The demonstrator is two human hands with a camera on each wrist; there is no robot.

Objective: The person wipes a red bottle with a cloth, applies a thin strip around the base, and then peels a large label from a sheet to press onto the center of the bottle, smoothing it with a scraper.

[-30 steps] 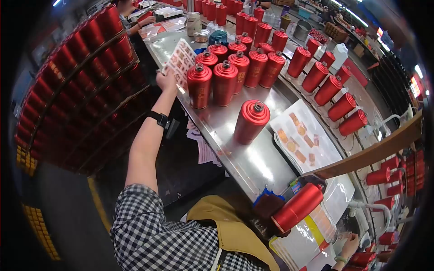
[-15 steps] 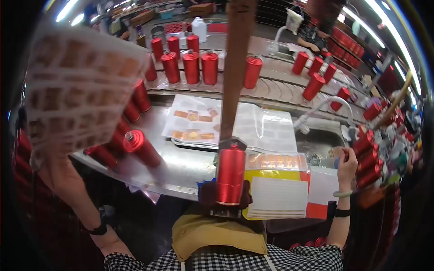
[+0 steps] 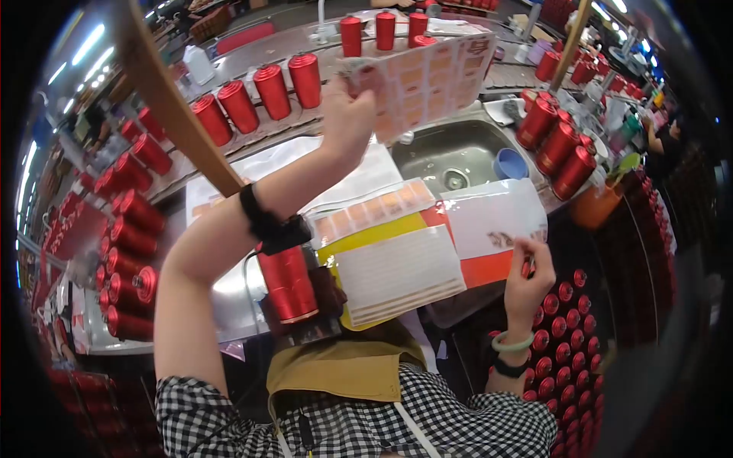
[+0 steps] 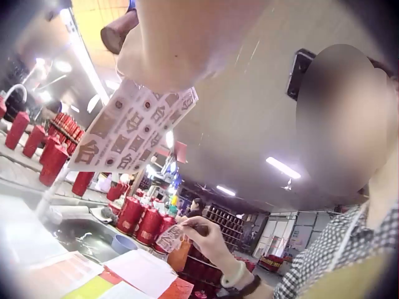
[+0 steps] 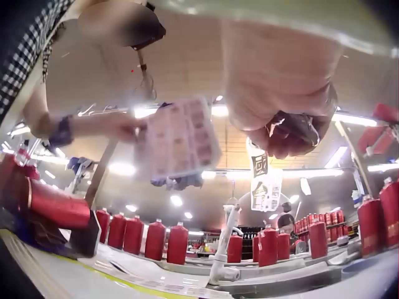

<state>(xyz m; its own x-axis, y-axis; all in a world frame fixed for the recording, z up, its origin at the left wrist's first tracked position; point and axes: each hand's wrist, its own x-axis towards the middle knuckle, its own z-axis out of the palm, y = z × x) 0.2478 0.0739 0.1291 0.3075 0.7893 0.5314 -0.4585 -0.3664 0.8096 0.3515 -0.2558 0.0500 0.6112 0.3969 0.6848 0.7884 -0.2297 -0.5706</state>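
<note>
My left hand point(image 3: 350, 118) pinches a decal sheet point(image 3: 435, 80) by one edge, raised in front of the sink. Gold and brown printed labels run in rows across it, clearest in the left wrist view. Lower right, my right hand point(image 3: 529, 278) pinches a small clear decal point(image 5: 265, 177) with dark lettering, which hangs from the fingertips. A dark shiny piece point(image 5: 293, 128) shows among its curled fingers; I cannot tell what it is. Under my left forearm a red bottle point(image 3: 286, 282) lies tilted in a dark holder at the bench's front edge.
Beside the bottle lie a white ruled sheet point(image 3: 397, 267), a yellow sheet point(image 3: 336, 252) and a strip of orange labels point(image 3: 374, 210). Behind them is a steel sink point(image 3: 450, 156) with a blue bowl point(image 3: 508, 163). Red bottles line the conveyor; a wooden post point(image 3: 179, 107) rises at left.
My left hand has carried the decal sheet from beside the bottles at left across to the sink side. My right hand has come nearer with the small decal. The head view has turned right.
</note>
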